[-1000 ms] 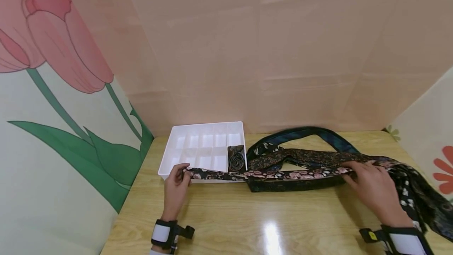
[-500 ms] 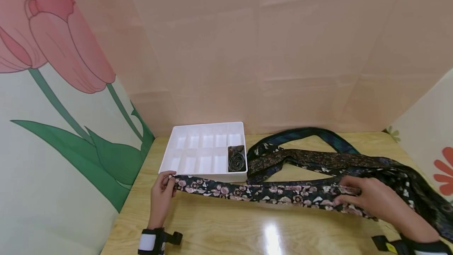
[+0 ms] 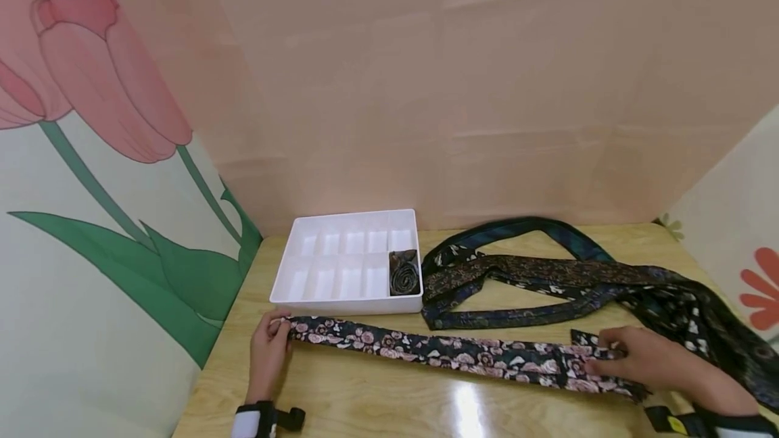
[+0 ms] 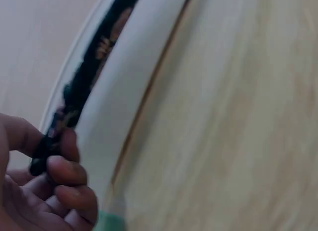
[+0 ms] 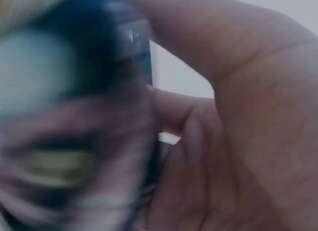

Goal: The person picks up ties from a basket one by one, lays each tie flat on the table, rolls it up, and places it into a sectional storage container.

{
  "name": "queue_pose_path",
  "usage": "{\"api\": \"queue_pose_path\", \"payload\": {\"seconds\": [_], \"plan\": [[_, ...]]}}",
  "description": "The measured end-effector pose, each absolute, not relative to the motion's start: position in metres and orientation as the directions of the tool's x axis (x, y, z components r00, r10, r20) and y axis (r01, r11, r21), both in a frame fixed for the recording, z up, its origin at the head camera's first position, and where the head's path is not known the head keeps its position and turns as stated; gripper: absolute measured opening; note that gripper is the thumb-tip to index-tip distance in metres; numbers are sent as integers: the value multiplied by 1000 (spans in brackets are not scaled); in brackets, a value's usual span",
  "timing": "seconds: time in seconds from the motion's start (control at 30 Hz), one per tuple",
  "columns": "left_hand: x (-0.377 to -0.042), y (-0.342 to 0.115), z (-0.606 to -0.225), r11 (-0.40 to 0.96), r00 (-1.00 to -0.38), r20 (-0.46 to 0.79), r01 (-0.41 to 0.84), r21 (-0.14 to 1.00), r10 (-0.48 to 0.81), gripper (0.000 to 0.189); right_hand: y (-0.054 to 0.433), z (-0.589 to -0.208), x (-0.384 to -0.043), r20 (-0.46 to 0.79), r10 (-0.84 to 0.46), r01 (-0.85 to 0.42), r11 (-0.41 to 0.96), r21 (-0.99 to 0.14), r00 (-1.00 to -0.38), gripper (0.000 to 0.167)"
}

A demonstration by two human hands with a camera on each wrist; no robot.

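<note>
The tray (image 3: 347, 306) is plain white. Before it, the floral tie (image 3: 438, 351) shows pink roses on black; inside it, the rolled tie (image 3: 404, 281) is dark grey. Right of it, the heaped ties (image 3: 548, 269) mix brown, navy and white-spotted black; beneath it, the tabletop (image 3: 365, 404) shows yellow wood grain.

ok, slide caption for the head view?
Left hand and right hand hold a floral fabric strip in front of a white tray with one dark roll inside.

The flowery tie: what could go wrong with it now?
The flowery tie might slip from the left hand, which pinches just its end. It could get crooked near the right hand, where a bit sticks out. It might also catch on the loose ties lying close behind.
</note>
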State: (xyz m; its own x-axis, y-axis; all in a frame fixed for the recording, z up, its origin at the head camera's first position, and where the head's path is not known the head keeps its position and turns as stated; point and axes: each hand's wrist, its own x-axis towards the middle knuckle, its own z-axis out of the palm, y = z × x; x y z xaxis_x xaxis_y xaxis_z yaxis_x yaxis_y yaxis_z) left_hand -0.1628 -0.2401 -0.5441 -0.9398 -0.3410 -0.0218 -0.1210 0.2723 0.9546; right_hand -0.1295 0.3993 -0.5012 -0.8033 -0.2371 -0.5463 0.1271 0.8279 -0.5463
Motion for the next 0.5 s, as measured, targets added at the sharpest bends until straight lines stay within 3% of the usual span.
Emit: {"api": "queue_pose_path", "payload": {"seconds": [0.13,0.37,0.5], "plan": [[-163,-244,-551,311,-939,-45,-157,937,-340,23,402,-502,-132,-519,-243,95,836,-541,-820,38],[-168,-247,-556,322,-953,-43,-143,936,-298,23,408,-503,-123,-558,-120,136,908,-396,-821,61],[-168,-247,-554,336,-954,-59,-161,928,-294,24,414,-510,-122,-549,-83,149,919,-365,-832,62]]}}
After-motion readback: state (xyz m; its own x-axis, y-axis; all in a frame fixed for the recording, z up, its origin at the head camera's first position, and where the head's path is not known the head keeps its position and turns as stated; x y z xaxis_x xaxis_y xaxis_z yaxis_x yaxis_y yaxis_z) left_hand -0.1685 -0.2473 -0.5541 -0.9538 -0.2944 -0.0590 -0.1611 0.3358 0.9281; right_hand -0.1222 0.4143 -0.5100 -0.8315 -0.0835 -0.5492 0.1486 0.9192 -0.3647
